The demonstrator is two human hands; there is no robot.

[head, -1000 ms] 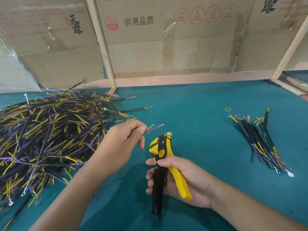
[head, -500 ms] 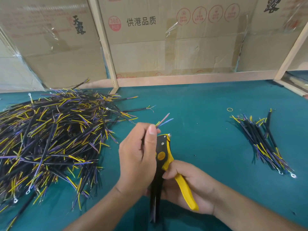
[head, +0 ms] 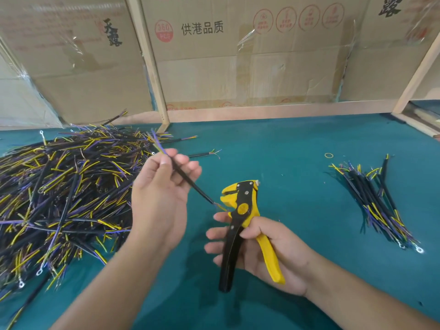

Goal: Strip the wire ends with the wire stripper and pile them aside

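Observation:
My left hand (head: 164,194) pinches a short black cable (head: 190,183) near its upper end, where yellow and purple cores stick out. The cable slants down to the right, and its lower end touches the open yellow jaws of the wire stripper (head: 240,210). My right hand (head: 269,248) grips the stripper by its black and yellow handles, jaws pointing up and left. A big heap of black cables (head: 62,191) with yellow and purple cores lies at the left. A small pile of cables (head: 373,201) lies at the right.
The work goes on over a teal table top (head: 285,163). Cardboard boxes (head: 238,55) and wooden posts (head: 150,67) wall off the back. A small yellow rubber band (head: 328,155) lies near the right pile. A wooden rail (head: 419,125) runs at the far right.
My left hand has turned the cable over and swung it, so its other end now meets the stripper's jaws. My right hand has tilted the stripper slightly rightward.

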